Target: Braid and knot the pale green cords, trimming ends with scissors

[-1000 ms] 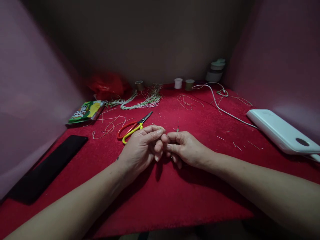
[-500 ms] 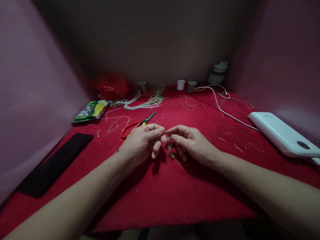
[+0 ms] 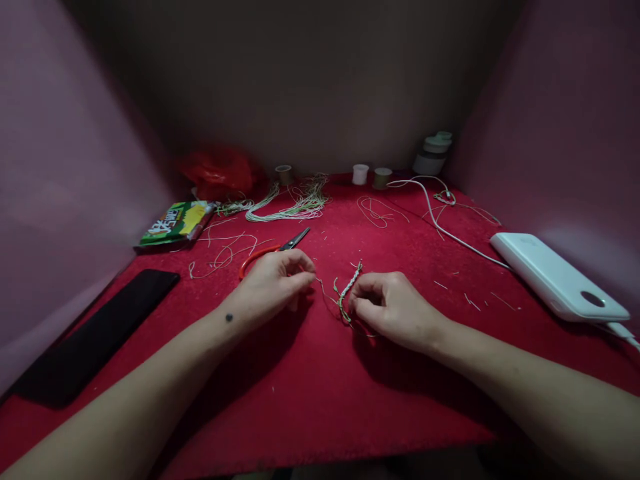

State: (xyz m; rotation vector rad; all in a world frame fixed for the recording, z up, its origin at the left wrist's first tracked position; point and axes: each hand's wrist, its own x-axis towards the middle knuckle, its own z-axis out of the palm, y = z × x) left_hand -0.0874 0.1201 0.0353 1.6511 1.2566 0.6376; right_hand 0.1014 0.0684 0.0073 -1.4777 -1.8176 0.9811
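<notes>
My left hand [image 3: 274, 283] rests on the red cloth [image 3: 320, 393], fingers curled in a pinch on a thin strand that leads right. My right hand [image 3: 390, 307] lies beside it, fingers closed on the lower end of a short braided cord [image 3: 347, 291] of pale and green threads. The cord stands up between the two hands, its free tip pointing away from me. Red-handled scissors [image 3: 287, 244] lie just behind my left hand, the handles partly hidden by it.
A black phone [image 3: 95, 333] lies at left, a green snack packet [image 3: 175, 223] behind it. Loose thread bundles [image 3: 295, 200], small spools [image 3: 359, 174] and a red bag [image 3: 217, 170] line the back. A white power bank [image 3: 555, 277] with cable sits at right.
The hands, pinched together at the fingertips before, have drawn apart and lowered to the cloth. The braided cord now shows between them.
</notes>
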